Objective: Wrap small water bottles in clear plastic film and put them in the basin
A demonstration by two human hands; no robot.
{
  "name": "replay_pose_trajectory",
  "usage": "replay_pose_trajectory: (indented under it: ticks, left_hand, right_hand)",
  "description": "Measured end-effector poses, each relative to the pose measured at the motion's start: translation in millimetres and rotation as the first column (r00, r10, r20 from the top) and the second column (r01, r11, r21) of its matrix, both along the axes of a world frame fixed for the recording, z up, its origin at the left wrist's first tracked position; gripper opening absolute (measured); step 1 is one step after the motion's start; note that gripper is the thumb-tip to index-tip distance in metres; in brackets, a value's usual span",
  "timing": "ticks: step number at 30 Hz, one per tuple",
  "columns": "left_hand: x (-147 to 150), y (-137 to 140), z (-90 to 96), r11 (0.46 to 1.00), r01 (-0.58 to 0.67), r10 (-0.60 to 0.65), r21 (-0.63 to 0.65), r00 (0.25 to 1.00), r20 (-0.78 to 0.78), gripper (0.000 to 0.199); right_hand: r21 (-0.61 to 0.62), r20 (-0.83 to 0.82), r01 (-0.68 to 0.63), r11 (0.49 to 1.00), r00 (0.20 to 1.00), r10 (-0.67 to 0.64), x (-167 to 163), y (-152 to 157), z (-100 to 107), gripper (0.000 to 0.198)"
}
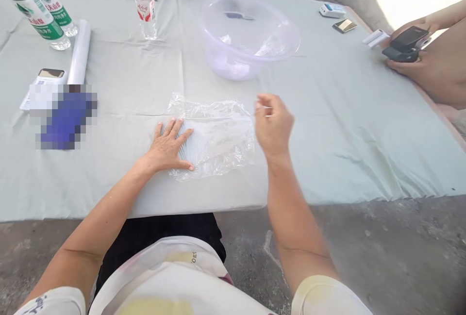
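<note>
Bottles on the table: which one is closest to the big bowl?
The bottle with the red-and-white label, standing by itself left of the bowl. The other two bottles have green on their labels and stand together farther left.

I observe a piece of clear plastic film (220, 141), thin and glossy, spread out on the pale cloth (214, 192) directly before me. Outline: roughly rectangular, longer from side to side. The far and near edges are crinkled and ruffled; the middle lies smoother and looks whitish. Fine creases run beside my left hand (168, 149), whose spread fingers rest on its left end. Number of layers: I cannot tell
</note>
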State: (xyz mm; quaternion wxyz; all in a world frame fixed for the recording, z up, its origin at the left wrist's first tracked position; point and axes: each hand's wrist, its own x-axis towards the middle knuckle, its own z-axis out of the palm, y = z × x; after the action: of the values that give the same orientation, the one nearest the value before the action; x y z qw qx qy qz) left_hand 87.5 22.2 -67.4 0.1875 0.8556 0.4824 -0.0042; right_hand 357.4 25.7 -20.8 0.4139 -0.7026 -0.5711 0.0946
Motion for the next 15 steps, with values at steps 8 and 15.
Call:
replay_pose_trajectory:
  ticks: [8,15]
  left_hand:
    - [-0.5,-0.5,-1.1,1.000,0.011,-0.011,0.010,1.000,-0.014,0.120]
    - [-0.5,0.1,-4.2,1.000,0.000,0.000,0.007,0.998,-0.058,0.121]
  right_hand:
    - [-0.320,0.302,-0.644,0.695,0.626,0.719,-102.1,15.2,-66.6,0.053]
    - [-0.530,0.469,-0.103,0.842,0.791,0.392,79.7,47.3,-59.8,0.054]
